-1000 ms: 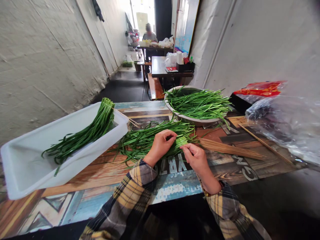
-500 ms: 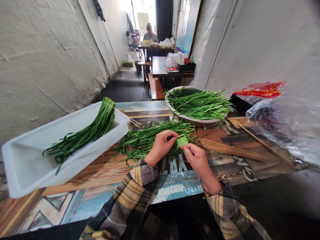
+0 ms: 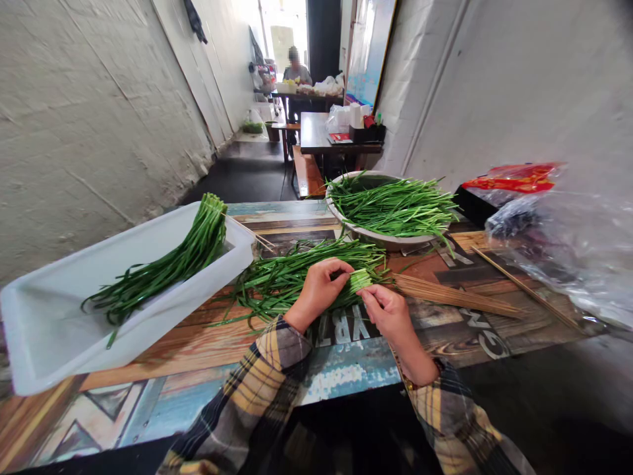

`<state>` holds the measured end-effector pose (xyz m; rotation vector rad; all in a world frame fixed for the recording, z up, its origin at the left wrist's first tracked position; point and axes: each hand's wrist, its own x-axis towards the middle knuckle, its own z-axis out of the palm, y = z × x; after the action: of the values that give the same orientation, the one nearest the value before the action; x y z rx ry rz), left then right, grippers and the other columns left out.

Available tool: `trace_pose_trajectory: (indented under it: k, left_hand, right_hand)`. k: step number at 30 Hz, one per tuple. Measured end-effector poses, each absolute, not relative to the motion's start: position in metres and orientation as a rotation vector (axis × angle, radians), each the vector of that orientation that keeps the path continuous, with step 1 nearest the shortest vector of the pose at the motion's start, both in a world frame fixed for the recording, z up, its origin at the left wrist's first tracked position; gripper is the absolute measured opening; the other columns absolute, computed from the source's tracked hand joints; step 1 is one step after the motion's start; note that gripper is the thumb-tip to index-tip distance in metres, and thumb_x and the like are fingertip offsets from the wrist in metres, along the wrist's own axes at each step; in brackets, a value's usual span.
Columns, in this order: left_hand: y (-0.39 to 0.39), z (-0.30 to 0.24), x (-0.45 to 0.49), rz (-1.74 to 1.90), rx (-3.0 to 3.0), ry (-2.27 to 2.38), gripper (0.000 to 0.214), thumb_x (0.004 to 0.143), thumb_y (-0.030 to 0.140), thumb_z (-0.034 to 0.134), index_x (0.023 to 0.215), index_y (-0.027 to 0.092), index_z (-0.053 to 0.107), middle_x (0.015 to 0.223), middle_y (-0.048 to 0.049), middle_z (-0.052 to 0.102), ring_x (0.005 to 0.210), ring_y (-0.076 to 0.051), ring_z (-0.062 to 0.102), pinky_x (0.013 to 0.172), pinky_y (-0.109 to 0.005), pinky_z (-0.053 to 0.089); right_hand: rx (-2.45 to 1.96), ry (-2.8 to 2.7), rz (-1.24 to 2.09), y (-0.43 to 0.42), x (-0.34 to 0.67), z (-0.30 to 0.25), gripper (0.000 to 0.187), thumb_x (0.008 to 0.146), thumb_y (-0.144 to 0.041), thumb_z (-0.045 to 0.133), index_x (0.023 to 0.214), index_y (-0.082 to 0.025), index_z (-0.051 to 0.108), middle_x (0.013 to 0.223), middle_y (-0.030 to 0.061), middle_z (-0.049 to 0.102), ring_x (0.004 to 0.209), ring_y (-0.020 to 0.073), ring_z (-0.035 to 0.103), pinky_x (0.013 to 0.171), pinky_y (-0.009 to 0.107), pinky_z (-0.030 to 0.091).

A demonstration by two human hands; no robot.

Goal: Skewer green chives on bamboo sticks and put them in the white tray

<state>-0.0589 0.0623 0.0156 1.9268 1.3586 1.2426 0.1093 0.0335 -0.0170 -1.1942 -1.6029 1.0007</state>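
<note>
"How was the left hand (image 3: 319,289) gripping?"

"It was curled, with thumb and forefinger brought together at the tips, pinching the left side of a bunch of green stalks (image 3: 360,280) at their pale cut ends."

"And the right hand (image 3: 389,315)?"

"Thumb and forefinger were pressed together on the near right edge of those same pale ends, the other fingers folded in. Whether either pinch had a thin stick in it too, I couldn't tell; it was too small."

"Where was the bunch?"

"Over the middle of the table (image 3: 346,377), at the right end of a loose heap of stalks (image 3: 281,274). I couldn't tell if it touched the tabletop."

"What was around it?"

"A fan of wooden skewers (image 3: 459,296) lay just right of the hands. Behind stood a bowl (image 3: 386,240) heaped with more stalks. On the left, a white tray (image 3: 49,323) held a skewered bundle (image 3: 185,264), leaves trailing down inside."
</note>
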Motion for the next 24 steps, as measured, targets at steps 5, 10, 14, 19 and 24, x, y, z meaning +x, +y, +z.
trace_pose_trajectory:
  k: [5,10,14,19,24]
  left_hand:
    - [0.062,0.014,-0.0589,1.253,1.865,1.386,0.014,0.077,0.01,0.06,0.084,0.015,0.071,0.078,-0.0025,0.071,0.07,-0.013,0.063,0.067,-0.023,0.049]
    - [0.0619,0.0146,-0.0595,1.222,1.863,1.41,0.013,0.078,0.011,0.059,0.082,0.014,0.071,0.079,-0.0031,0.072,0.072,-0.014,0.064,0.069,-0.024,0.049]
    - [0.062,0.0159,-0.0599,1.223,1.91,1.39,0.013,0.078,0.011,0.059,0.079,0.015,0.071,0.08,-0.0031,0.072,0.074,-0.014,0.064,0.072,-0.024,0.048]
    - [0.0619,0.0166,-0.0597,1.222,1.945,1.37,0.014,0.079,0.01,0.058,0.078,0.015,0.071,0.079,-0.0031,0.071,0.074,-0.014,0.064,0.073,-0.024,0.048]
    - [0.0617,0.0161,-0.0597,1.236,1.945,1.367,0.014,0.078,0.01,0.057,0.078,0.015,0.07,0.079,-0.0028,0.071,0.074,-0.014,0.063,0.073,-0.024,0.048]
  right_hand:
    - [-1.194,-1.606,0.993,0.0327,0.1089,-0.016,0.03,0.087,-0.04,0.052,0.081,-0.015,0.068,0.048,-0.0055,0.046,0.042,0.0082,0.041,0.044,0.02,0.032]
    - [-1.201,-1.631,0.984,0.0333,0.1096,-0.0169,0.031,0.088,-0.041,0.051,0.082,-0.015,0.068,0.046,-0.0053,0.045,0.041,0.009,0.041,0.042,0.02,0.031]
    - [-1.188,-1.628,0.984,0.0337,0.1101,-0.0182,0.032,0.088,-0.042,0.051,0.082,-0.015,0.068,0.046,-0.005,0.046,0.042,0.0094,0.041,0.042,0.02,0.031]
    - [-1.169,-1.623,0.994,0.0336,0.1105,-0.0191,0.032,0.088,-0.041,0.051,0.083,-0.015,0.068,0.048,-0.004,0.049,0.043,0.0097,0.044,0.043,0.02,0.032]
    - [-1.171,-1.612,0.994,0.034,0.11,-0.0187,0.032,0.087,-0.041,0.052,0.083,-0.015,0.069,0.048,-0.0035,0.051,0.044,0.0103,0.046,0.043,0.02,0.033]
